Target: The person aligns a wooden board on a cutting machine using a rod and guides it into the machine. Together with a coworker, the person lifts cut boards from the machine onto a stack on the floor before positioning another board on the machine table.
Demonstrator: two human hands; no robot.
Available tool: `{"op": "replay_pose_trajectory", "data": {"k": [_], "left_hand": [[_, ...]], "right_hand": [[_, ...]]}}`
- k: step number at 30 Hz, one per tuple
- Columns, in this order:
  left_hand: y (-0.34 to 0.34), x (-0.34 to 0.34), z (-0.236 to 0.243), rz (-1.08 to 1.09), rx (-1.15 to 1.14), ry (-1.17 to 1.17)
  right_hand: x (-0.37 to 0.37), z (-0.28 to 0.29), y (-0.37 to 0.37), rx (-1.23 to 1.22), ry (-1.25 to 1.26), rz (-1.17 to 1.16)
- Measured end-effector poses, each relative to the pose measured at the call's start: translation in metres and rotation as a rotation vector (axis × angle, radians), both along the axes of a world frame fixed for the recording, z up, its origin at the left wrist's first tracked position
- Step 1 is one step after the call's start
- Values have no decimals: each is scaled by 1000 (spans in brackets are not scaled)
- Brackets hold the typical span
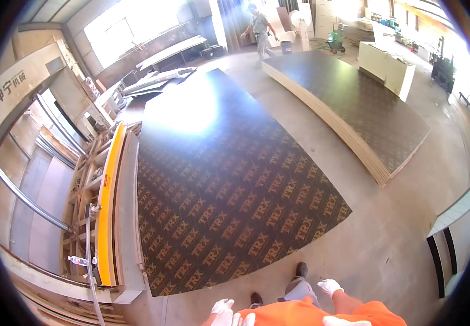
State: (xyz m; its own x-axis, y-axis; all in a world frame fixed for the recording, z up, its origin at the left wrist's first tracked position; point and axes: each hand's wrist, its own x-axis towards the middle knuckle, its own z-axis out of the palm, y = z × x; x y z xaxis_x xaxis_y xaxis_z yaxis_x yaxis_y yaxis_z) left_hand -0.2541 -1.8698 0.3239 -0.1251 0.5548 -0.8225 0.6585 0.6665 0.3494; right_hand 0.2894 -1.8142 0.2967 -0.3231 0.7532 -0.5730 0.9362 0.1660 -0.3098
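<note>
The dark board point(235, 190) lies right of the yellow beam point(109, 217). Farther right of that beam, the left hand point(222, 306) and right hand point(330, 286) appear unloaded; finger closure cannot be told. Likely step: positioning beside the board; shifting it would call for two-handed edge contact.

lettered dark board point(229, 190), lettered machine point(24, 87)
</note>
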Motion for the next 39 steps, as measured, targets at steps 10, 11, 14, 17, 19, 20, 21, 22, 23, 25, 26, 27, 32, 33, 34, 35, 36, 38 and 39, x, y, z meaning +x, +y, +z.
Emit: {"op": "replay_pose_trajectory", "data": {"k": [10, 11, 14, 17, 19, 20, 21, 22, 23, 25, 26, 27, 32, 33, 34, 35, 36, 38, 39], "left_hand": [[9, 138, 41, -7, -235, -33], [15, 149, 40, -7, -273, -35], [20, 156, 44, 17, -356, 7], [41, 168, 57, -15, -502, 104], [54, 179, 67, 12, -557, 113], [55, 180, 65, 36, -584, 115], [55, 182, 60, 20, -584, 115], [57, 182, 54, 22, -591, 104], [61, 182, 50, 15, -586, 87], [62, 180, 44, 13, -585, 58], [60, 179, 40, 101, -590, 3], [58, 177, 38, 192, -594, -44], [41, 183, 26, 265, -579, -76], [43, 187, 23, 259, -570, -72], [42, 193, 23, 254, -562, -62], [45, 196, 21, 246, -546, -48], [45, 200, 23, 233, -535, -20], [55, 206, 17, 176, -510, 6], [64, 210, 20, 145, -497, 37]], "right_hand": [[100, -87, 258, 5, 85, -905], [125, -109, 274, 91, 66, -959], [155, -131, 343, 163, -54, -1017], [162, -128, 386, 213, -249, -999], [156, -115, 402, 156, -284, -1008], [155, -115, 406, 158, -312, -1014], [156, -119, 408, 168, -344, -1020], [163, -128, 407, 168, -356, -1013], [176, -139, 405, 205, -395, -943], [182, -144, 402, 244, -351, -984], [188, -145, 402, 250, -360, -976], [187, -141, 404, 233, -328, -1017], [185, -137, 415, 214, -315, -1058], [188, -142, 412, 252, -311, -1048], [193, -146, 409, 275, -304, -1032], [194, -152, 405, 277, -301, -1032], [188, -152, 403, 274, -290, -1032], [192, -147, 397, 268, -280, -1051], [190, -152, 390, 313, -232, -1058]]}}
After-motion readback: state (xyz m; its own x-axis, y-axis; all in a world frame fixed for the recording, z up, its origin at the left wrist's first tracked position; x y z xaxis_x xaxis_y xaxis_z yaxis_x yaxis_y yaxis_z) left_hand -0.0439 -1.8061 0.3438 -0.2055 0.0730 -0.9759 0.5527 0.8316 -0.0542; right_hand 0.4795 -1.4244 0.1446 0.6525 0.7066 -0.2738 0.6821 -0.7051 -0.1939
